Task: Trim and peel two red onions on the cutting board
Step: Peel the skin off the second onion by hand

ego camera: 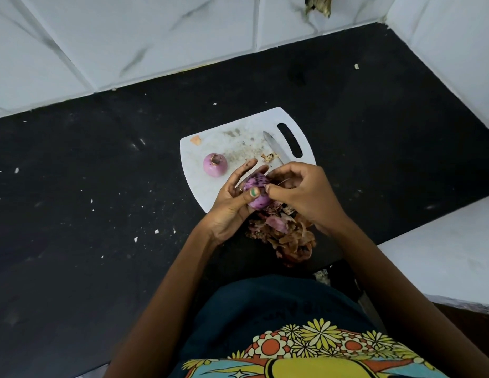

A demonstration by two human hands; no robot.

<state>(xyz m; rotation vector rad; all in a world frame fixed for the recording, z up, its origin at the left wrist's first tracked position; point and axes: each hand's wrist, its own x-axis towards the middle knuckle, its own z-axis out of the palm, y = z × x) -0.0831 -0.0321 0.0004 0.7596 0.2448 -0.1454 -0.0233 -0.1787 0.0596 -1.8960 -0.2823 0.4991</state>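
— Onions, where are they?
— I see one red onion (pixel 256 193) gripped in my left hand (pixel 232 203) over the cutting board's (pixel 199 186) near edge; my right hand (pixel 298 190) pinches its skin. The peeled onion (pixel 215 165) sits on the board's left side.
— Knife?
— The knife (pixel 276 147) lies beside the board's handle slot.

Home kitchen: black counter (pixel 101 186), tiled wall (pixel 128 36), cutting board (pixel 199 192).

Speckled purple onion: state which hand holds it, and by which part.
The left hand grips the dark-speckled purple onion around its side, thumb across the front; the right hand pinches skin at its right end.
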